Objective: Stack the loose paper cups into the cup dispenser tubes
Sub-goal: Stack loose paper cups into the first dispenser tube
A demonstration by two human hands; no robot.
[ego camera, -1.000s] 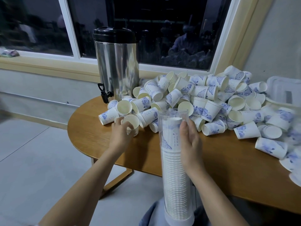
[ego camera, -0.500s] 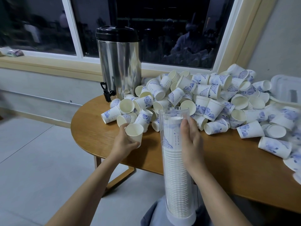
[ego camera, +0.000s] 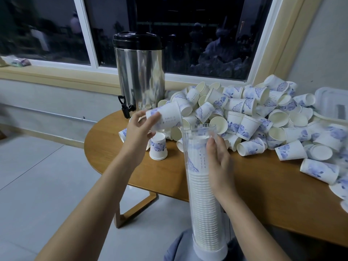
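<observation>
A clear cup dispenser tube (ego camera: 202,187) stands upright in front of me, nearly full of stacked white cups, its base on my lap. My right hand (ego camera: 219,162) holds the tube near its top, fingers wrapped on its right side. My left hand (ego camera: 140,131) grips a white paper cup with blue print (ego camera: 166,117), held on its side with its mouth toward the tube's open rim, just left of it. A large heap of loose paper cups (ego camera: 244,117) covers the wooden table (ego camera: 263,194). One cup (ego camera: 158,146) stands upside down below my left hand.
A steel drinks urn with a black lid and tap (ego camera: 139,72) stands at the table's back left by the window. A clear plastic container (ego camera: 331,104) lies at the far right. Grey tiled floor (ego camera: 47,176) lies to the left of the table.
My left hand picked a cup from the heap's left edge, lifted it and tipped it sideways up to the tube's rim. My right hand stayed on the tube.
</observation>
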